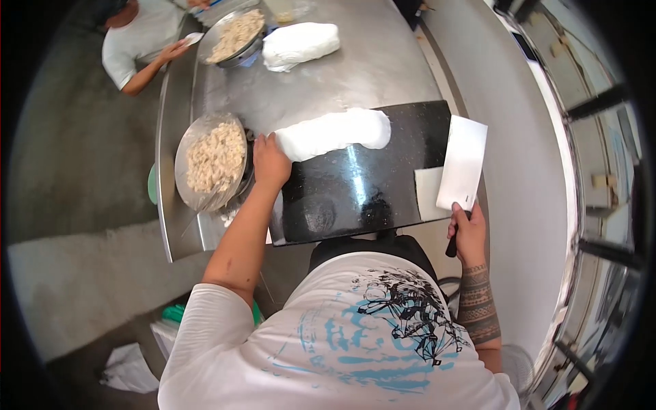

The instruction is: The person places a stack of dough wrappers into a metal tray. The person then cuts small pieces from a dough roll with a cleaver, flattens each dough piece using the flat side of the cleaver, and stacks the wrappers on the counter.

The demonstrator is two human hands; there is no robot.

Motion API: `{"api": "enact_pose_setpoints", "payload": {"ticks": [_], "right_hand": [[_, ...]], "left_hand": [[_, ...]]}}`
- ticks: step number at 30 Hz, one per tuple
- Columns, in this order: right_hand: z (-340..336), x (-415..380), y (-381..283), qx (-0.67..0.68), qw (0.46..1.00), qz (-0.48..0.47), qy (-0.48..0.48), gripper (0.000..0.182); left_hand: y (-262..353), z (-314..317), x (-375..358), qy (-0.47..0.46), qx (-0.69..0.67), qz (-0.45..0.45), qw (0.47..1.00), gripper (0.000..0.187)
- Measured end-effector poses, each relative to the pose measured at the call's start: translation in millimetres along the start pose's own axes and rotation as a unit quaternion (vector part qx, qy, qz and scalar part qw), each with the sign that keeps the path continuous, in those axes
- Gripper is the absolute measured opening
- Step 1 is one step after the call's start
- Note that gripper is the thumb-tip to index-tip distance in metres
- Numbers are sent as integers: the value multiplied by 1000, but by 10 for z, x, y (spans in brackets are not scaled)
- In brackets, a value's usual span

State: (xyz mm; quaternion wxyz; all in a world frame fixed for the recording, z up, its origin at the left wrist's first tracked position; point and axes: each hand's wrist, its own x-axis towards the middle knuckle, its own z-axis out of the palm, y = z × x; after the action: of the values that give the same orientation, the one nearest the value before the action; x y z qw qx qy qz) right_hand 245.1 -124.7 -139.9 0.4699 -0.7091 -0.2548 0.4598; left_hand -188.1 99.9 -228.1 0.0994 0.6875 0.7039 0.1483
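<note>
A long white roll of what looks like dough point(335, 134) lies across the far part of a glossy black board point(328, 195). My left hand point(272, 162) is at the roll's left end, its fingers curled against it and partly hidden. In my right hand point(470, 232) is the black handle of a cleaver point(465, 160). The broad blade points away from me, above the board's right edge and apart from the dough. Below the blade, a flat white piece point(428, 195) lies at the board's right edge.
A bowl of chunky pale filling point(214, 160) stands left of the board. Farther back are a second filling bowl point(236, 37) and a white dough lump point(301, 46) on the metal table point(383, 75). A co-worker point(140, 41) holds something small and white at far left. A wall runs along the right.
</note>
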Motion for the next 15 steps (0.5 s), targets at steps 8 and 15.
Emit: {"api": "enact_pose_setpoints", "payload": {"ticks": [8,15], "right_hand": [[111,645,-4,-75,992,-65,-78,19],[152,602,84,-43,992,-61,-105,19]], "left_hand": [[147,-134,-99,-41,19,-109,993,62],[14,-110,63,72,-64,-210,973,47]]}}
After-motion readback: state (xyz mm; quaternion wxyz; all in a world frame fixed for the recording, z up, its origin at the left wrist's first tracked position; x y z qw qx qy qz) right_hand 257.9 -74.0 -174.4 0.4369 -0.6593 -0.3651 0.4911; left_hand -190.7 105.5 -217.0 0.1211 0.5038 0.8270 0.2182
